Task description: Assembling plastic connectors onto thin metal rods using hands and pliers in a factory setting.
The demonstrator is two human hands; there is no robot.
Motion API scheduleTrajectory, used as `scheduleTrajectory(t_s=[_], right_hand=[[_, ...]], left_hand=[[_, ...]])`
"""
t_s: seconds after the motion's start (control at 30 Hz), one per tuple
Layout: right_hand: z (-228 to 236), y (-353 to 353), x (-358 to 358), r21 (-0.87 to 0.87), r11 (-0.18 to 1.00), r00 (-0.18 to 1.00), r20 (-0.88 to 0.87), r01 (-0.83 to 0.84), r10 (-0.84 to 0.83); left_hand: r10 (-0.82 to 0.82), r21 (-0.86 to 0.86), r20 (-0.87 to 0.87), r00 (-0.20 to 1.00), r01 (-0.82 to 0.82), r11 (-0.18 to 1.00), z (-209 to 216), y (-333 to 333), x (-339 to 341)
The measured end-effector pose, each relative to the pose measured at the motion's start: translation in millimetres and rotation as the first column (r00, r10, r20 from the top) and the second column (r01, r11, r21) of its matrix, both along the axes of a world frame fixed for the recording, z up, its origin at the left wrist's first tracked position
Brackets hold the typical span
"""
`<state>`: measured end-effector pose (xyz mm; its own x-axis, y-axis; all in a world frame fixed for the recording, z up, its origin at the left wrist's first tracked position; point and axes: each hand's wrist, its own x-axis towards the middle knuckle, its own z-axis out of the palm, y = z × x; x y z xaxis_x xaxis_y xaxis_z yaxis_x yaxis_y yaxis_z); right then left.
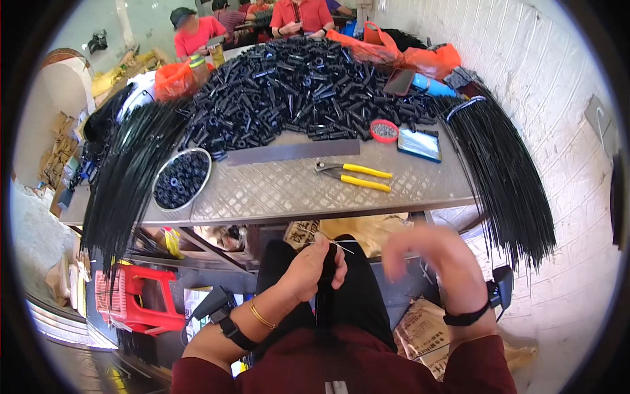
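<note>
Above my lap, my left hand (pixel 314 268) is closed round a black piece (pixel 329 261), perhaps one of the black tubes. A thin pale wire (pixel 345 249) sticks out sideways at the thumb and fingertips. To its right, apart from it, my right hand (pixel 420 246) is raised and smeared by motion, so its fingers do not show clearly. On the table (pixel 262 190) beyond my hands lie yellow-handled pliers (pixel 354 176). Behind them spreads a large heap of short black tubes (pixel 282 92).
A bowl of black rings (pixel 182 180) stands at left. Bundles of long black strands (pixel 131 177) hang over both table ends. A red dish of small metal bits (pixel 384 131) sits beside a phone-like slab (pixel 420 144). Below left is a red stool (pixel 147 299). People sit across the table.
</note>
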<state>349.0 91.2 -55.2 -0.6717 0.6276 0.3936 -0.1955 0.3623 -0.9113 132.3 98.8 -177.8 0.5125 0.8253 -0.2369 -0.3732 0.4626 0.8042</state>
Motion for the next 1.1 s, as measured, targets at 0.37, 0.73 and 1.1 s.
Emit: scheduleTrajectory(t_s=[0.37,0.73,1.1], right_hand=[[-115.2,44.5,-56.0,-0.304,0.915,0.962,0.033,0.267,-0.269],[-124.5,58.5,-92.2,-0.451,0.798,0.907,0.068,0.400,-0.416],[-135.8,59.5,-84.8,-0.387,0.812,0.899,0.154,0.437,-0.410]], left_hand=[[0.229,0.123,0.023,0.973,-0.230,0.965,3.9,0.9,-7.6],[0.366,0.081,-0.081,0.927,-0.360,0.930,-5.1,22.8,-34.3],[0.249,0.021,-0.229,0.941,-0.251,0.968,-9.8,26.9,-56.3]])
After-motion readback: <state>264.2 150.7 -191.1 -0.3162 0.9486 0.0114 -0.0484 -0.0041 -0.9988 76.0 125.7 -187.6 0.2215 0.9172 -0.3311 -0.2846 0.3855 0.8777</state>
